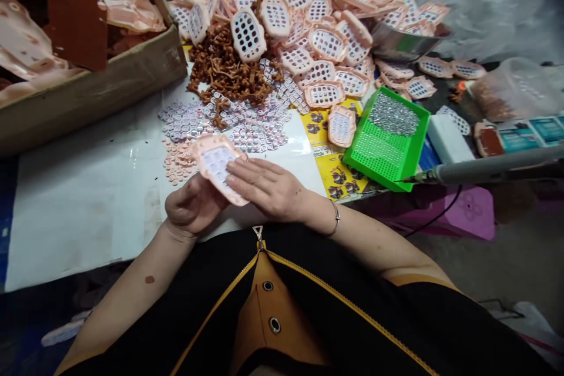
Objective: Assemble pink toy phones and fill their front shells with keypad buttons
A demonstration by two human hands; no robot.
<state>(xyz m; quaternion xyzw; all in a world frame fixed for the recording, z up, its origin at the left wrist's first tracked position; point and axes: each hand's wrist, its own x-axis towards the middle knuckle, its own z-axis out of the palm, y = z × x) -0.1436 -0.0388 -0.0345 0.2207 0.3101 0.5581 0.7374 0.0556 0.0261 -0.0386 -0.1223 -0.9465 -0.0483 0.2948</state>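
My left hand [194, 205] is curled under a pink toy-phone shell [217, 163] with a white keypad face and holds it just above the white sheet. My right hand [267, 187] lies flat with fingers stretched out, pressing on the lower right part of that shell. Just beyond the shell lie several small silvery keypad stickers [253, 123] and a patch of small pink pieces [178, 161]. A heap of brown rubbery parts [224, 67] sits further back.
A big pile of pink keypad shells [326, 41] covers the far table. A cardboard box [88, 91] of pink parts stands at left. A green perforated tray [388, 138] with tiny screws, a powered screwdriver [484, 170] and a metal bowl [399, 44] are at right.
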